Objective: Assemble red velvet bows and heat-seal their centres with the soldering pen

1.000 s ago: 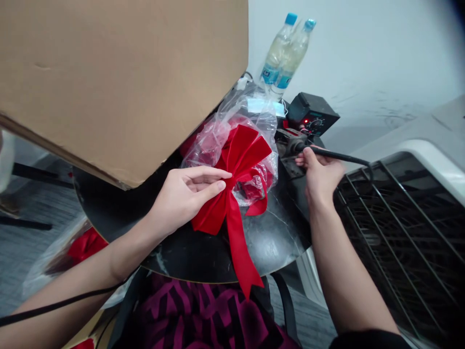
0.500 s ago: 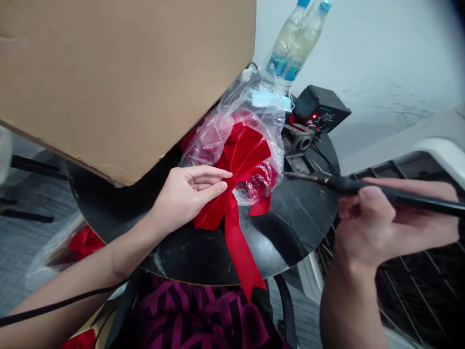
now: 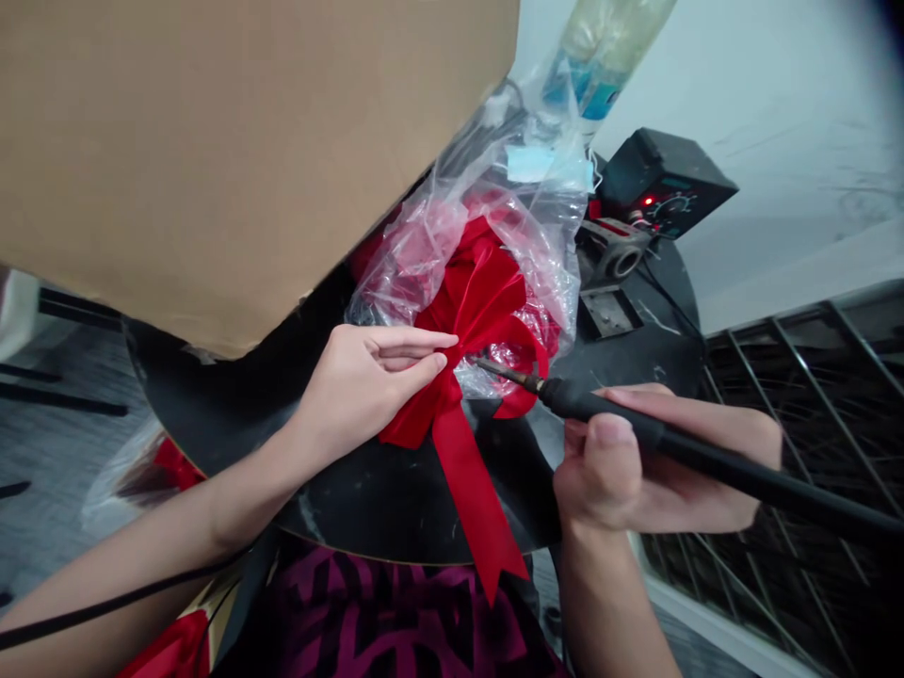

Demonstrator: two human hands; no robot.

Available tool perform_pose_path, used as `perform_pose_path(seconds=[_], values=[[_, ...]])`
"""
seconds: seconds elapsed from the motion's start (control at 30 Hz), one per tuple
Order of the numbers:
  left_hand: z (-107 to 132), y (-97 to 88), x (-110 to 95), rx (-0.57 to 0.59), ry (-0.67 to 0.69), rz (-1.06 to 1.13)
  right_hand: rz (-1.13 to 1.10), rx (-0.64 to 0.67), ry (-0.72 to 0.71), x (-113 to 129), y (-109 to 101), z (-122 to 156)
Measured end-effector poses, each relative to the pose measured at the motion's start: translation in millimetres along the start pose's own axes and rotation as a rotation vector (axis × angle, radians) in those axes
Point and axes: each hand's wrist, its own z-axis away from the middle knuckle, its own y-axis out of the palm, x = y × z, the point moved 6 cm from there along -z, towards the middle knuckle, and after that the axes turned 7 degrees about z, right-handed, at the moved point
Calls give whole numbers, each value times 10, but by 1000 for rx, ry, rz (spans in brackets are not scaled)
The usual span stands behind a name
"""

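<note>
A red velvet bow (image 3: 472, 320) lies on a round black table (image 3: 395, 499), its long tail hanging over the near edge. My left hand (image 3: 367, 381) pinches the bow at its knot between thumb and fingers. My right hand (image 3: 636, 466) grips a black soldering iron (image 3: 621, 419) like a pen, with the metal tip right at the knot beside my left fingertips. A clear plastic bag (image 3: 508, 217) holding more red bows sits just behind the bow.
A large cardboard box (image 3: 233, 141) covers the upper left. A black soldering station (image 3: 664, 184) with a red light and its holder (image 3: 618, 259) stand at the table's back right, water bottles (image 3: 600, 47) behind. A black wire grille (image 3: 812, 424) is at right.
My right hand took the soldering iron from its holder, swung it out to the right, then brought its tip in to the bow's knot. My left hand kept pinching the bow.
</note>
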Motion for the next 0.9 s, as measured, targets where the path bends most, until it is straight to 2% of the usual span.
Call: perform_pose_path(seconds=[0.33, 0.57, 0.9], values=[[17, 20, -9, -9, -5, -25, -80, 145, -36, 85, 102, -6], [8, 16, 5, -10, 0, -26, -4, 114, -92, 138, 87, 0], [21, 38, -17, -4, 12, -51, -6, 132, -94, 157, 135, 6]])
